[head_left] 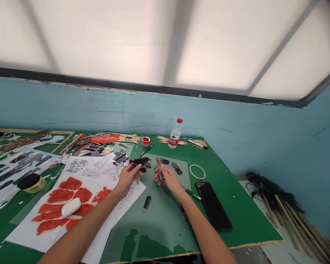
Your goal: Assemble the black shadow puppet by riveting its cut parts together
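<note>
My left hand (128,179) pinches a black cut-out piece (140,162) with dotted edges and pale patterning between thumb and fingers. In my right hand (167,177) is a shiny metal hand tool that looks like pliers (160,168), its head pointing up just right of the black piece. A gap separates the tool and the piece. Beyond and right of my right hand lie a small black piece (165,161) and a striped black piece (177,168). Closer to me, a black piece with white dots (147,204) rests on the translucent sheet (134,227).
White paper (101,223) with drawings and red-painted shapes lies left, a white rounded object (71,208) on it. Around stand a yellow-black jar (32,183), a red paint pot (145,142) and a water bottle (175,135). A phone (213,206), pen (191,193) and tape ring (197,172) lie right.
</note>
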A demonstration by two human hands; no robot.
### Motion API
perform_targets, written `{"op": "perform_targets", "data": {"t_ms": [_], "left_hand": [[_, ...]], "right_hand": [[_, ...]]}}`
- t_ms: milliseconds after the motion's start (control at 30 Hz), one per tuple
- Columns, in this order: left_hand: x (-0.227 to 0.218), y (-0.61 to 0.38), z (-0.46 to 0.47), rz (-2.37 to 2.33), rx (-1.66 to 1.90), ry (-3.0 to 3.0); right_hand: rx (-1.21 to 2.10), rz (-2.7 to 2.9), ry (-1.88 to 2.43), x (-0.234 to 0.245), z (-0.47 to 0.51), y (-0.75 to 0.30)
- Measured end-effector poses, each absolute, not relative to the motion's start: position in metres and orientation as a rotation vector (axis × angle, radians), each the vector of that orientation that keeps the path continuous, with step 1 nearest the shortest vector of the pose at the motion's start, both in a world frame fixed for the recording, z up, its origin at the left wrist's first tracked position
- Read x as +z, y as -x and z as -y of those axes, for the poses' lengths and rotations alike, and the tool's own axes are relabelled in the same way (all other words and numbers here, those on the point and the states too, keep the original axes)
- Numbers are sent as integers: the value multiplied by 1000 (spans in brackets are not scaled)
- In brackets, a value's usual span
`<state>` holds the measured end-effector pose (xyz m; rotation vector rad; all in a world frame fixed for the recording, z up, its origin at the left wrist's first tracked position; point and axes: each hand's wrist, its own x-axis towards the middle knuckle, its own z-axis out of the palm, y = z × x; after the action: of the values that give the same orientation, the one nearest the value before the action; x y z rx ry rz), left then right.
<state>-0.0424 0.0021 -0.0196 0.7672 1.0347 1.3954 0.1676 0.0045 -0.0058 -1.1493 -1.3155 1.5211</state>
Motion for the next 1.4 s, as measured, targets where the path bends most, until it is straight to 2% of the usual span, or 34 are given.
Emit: {"op": "perform_targets", "data": {"t_ms": [133,367,767,1400], "left_hand": [[-24,43,-2,-1073,1360,-778],[-28,42,-1,-1135,1356,-769],[-23,39,2,-1090,1345,-791],[-25,38,7,-1077,1237,-992]], "right_hand": [[1405,1454,1130,-14,-9,-175],[1503,1437,1367,-4,-1,-173],[1001,1843,1671,2,6,-175],[875,1963,1799,8,9,-174]]}}
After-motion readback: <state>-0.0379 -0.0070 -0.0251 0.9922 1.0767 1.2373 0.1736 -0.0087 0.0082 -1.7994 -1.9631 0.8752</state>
